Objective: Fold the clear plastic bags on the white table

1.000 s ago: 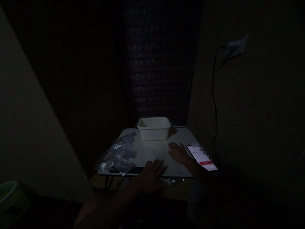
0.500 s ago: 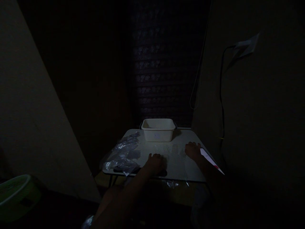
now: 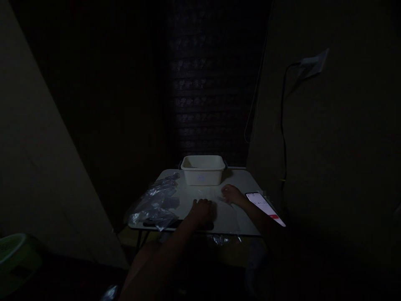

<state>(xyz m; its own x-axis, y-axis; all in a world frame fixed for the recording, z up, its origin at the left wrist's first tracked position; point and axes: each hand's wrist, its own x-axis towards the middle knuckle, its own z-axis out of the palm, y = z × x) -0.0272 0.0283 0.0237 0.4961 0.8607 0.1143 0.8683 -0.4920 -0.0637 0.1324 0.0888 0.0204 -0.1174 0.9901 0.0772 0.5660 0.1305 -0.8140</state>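
Note:
On the white table [image 3: 241, 177], my left hand [image 3: 202, 210] rests near the front edge, its fingers bent over clear plastic that is hard to make out in the dark. My right hand [image 3: 232, 195] is further back and to the right, its fingers curled at a thin clear plastic sheet. A white basin [image 3: 203, 175] stands at the back of the table, just beyond both hands. Crumpled clear plastic bags [image 3: 159, 198] lie on the left side of the table.
A phone [image 3: 265, 209] with a lit screen lies at the table's right edge. A green basket [image 3: 19, 261] is at the lower left. A black cable [image 3: 282, 121] hangs from a wall socket [image 3: 313, 66] on the right.
My right hand has moved left, towards my left hand, and more of the phone shows. My left hand stays at about the same place. The view has shifted slightly.

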